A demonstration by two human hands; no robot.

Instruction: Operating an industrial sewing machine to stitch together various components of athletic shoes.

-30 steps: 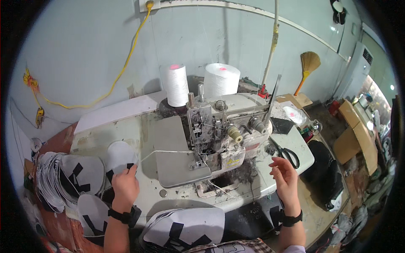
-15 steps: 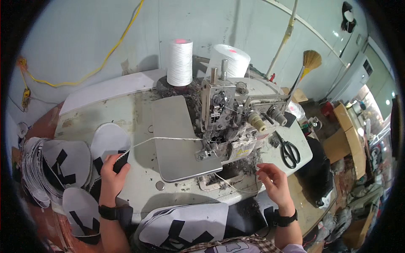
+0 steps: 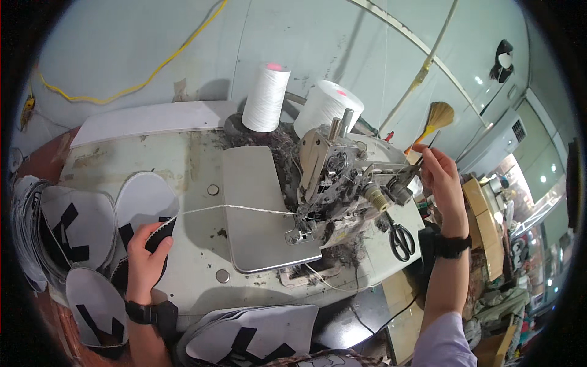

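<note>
The pale tabletop [image 3: 195,257] carries a lint-covered sewing machine [image 3: 333,177] toward its right edge. White-and-black oval pieces [image 3: 79,220] stack along the left edge. The right hand [image 3: 440,177] is raised at the machine's right end, fingers curled by a slim upright blade; I cannot tell whether they grip it. The left hand [image 3: 147,260], near the left edge, pinches a black piece [image 3: 160,240] with a white-stitched border. Black scissors [image 3: 401,241] lie near the right edge. A thin white cord [image 3: 257,209] runs from the pinched piece to the machine.
</note>
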